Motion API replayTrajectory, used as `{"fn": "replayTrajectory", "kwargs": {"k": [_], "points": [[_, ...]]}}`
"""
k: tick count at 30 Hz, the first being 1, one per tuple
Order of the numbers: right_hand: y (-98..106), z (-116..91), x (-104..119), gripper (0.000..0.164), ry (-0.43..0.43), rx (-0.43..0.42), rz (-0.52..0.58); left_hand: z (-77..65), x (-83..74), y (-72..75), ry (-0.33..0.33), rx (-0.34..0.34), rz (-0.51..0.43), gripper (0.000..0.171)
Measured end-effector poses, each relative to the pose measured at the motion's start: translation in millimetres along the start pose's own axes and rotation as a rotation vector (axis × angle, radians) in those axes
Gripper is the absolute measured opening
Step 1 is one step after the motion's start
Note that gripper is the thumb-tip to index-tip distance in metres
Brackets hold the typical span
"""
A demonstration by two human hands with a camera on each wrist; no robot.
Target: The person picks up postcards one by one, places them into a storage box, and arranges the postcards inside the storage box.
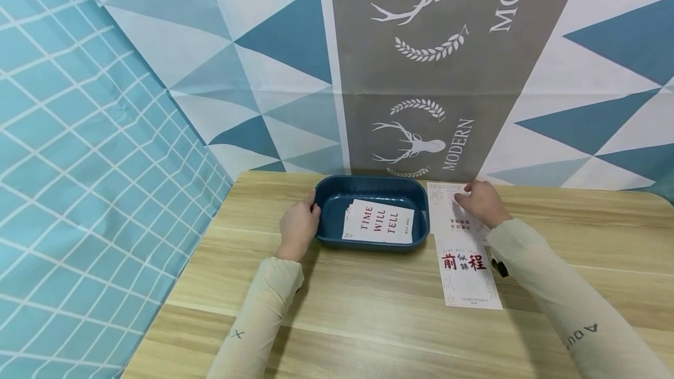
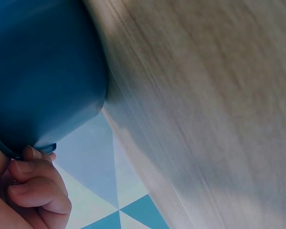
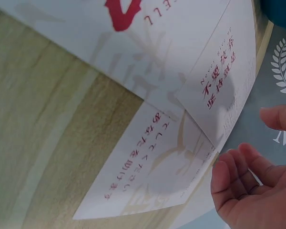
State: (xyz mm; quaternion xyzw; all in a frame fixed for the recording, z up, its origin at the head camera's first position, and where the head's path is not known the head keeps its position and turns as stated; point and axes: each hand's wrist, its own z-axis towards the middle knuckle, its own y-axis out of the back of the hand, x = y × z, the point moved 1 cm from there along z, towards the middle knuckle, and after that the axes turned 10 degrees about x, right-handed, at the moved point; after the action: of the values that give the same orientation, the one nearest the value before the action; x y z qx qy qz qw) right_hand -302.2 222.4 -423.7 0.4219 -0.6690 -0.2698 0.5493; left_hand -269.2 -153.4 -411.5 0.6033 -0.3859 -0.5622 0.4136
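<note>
The left grip holds the near end of its side of things: fingers bent round the left rim of the blue tray, which sits flat on the wooden counter. The right grip holds nothing that I can see; thumb and loosely bent fingers stand a little apart over the far edge of the loose cards, and I can't tell whether a fingertip touches paper.

Under and beside that hand, three cards overlap just right of the tray: one with columns of red characters, one with Japanese writing, and one with large red characters reaching toward the person. In the tray lies a small stack topped by the "TIME WILL TELL" card, its edges slightly uneven. Beyond the counter stands a patterned wall covering with deer heads.

What worries me is the overlap. Thin paper lying flat gives fingertips little to catch, so a pinch could lift two cards together or drag the one beneath askew. A push from this side might slide a card to the wall and crease it. And if the left fingers pull on the rim, the tray could tip or shift, and the uneven stack might slide apart.
</note>
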Motion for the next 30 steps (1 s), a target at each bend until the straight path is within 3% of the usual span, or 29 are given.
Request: {"fn": "replayTrajectory", "kwargs": {"k": [10, 16, 24, 30], "points": [[-7, 0, -2, 0.039, -0.133, 0.037, 0.062, -0.6, -1.6, 0.6, -0.001, -0.002, -0.003, 0.041], [-10, 2, -1, 0.045, -0.214, 0.064, 0.069, -0.6, -1.1, 0.2, -0.004, -0.008, -0.001, 0.041], [-10, 3, 0, 0.042, -0.231, 0.045, 0.021, -1.1, -1.4, -0.4, 0.008, 0.003, 0.000, 0.042], [-9, 1, 4, 0.038, -0.185, 0.014, 0.006, -1.5, -1.3, -0.4, 0.010, 0.014, -0.004, 0.042]]}}
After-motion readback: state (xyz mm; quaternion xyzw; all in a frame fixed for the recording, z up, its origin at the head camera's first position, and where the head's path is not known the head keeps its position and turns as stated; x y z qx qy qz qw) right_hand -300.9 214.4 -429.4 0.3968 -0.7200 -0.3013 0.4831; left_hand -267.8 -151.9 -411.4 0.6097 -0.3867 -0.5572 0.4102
